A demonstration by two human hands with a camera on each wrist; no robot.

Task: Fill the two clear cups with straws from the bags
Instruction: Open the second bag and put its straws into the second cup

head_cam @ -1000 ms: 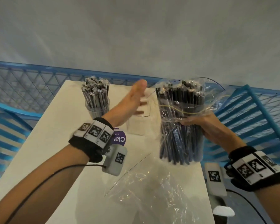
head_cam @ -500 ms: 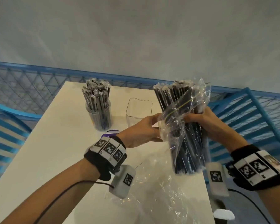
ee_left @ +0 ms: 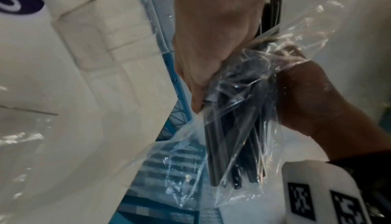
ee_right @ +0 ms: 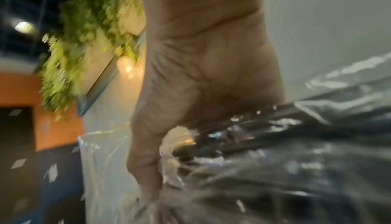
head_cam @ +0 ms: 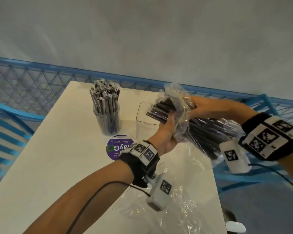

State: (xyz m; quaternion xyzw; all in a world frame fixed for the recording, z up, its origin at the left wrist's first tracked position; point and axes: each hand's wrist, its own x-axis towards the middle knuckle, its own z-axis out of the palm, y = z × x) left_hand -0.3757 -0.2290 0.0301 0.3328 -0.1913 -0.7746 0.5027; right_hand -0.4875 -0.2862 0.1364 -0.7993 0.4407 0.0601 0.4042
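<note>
Head view: both hands, left hand & right hand, grip straw bag above empty cup.

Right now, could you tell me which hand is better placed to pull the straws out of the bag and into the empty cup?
Left. The left hand already grips the exposed straw ends right above the empty clear cup, while the right hand holds the bag further back.
</note>
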